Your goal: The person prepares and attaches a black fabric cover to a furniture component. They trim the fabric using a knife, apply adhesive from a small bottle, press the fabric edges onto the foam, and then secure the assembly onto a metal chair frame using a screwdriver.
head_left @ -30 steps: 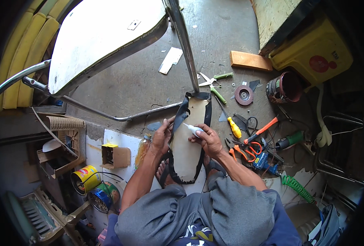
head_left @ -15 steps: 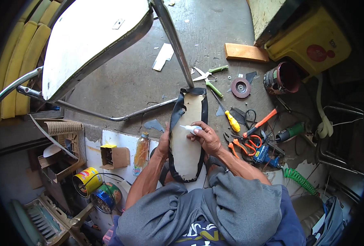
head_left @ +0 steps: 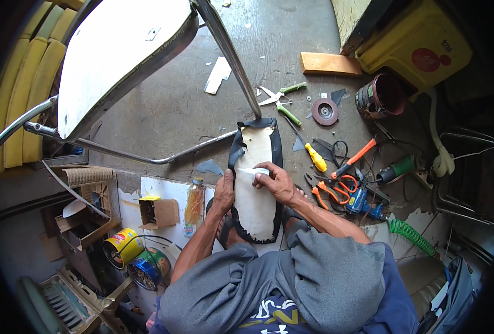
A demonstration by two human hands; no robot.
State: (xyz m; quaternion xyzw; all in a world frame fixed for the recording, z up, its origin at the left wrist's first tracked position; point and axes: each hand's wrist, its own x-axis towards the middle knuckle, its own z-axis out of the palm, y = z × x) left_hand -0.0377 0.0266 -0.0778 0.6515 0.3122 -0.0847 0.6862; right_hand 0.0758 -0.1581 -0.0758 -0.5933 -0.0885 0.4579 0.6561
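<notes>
An oblong cream-coloured panel (head_left: 253, 214) with black material folded round its edges stands between my feet, its top by a chrome tube (head_left: 230, 60). My left hand (head_left: 224, 192) grips the panel's left edge, fingers wrapped behind it and partly hidden. My right hand (head_left: 277, 183) holds a small white squeeze bottle (head_left: 252, 170) over the panel, nozzle pointing left toward the black edge. Green-handled snips (head_left: 291, 115), a yellow screwdriver (head_left: 316, 157), orange-handled pliers (head_left: 320, 197) and a blue power tool (head_left: 361, 200) lie right of the panel.
A chair frame with white board (head_left: 119, 50) is at upper left beside yellow pads (head_left: 24, 94). A wood block (head_left: 330, 64), abrasive disc (head_left: 325, 112), paint can (head_left: 381, 96) and green grinder (head_left: 397, 168) sit rightward. A plastic bottle (head_left: 194, 206), cardboard box (head_left: 158, 211) and tins (head_left: 125, 245) sit leftward.
The panel now stands more upright and slightly higher in view. My right hand with the white bottle has tilted flatter over it. My left hand stays at the left edge.
</notes>
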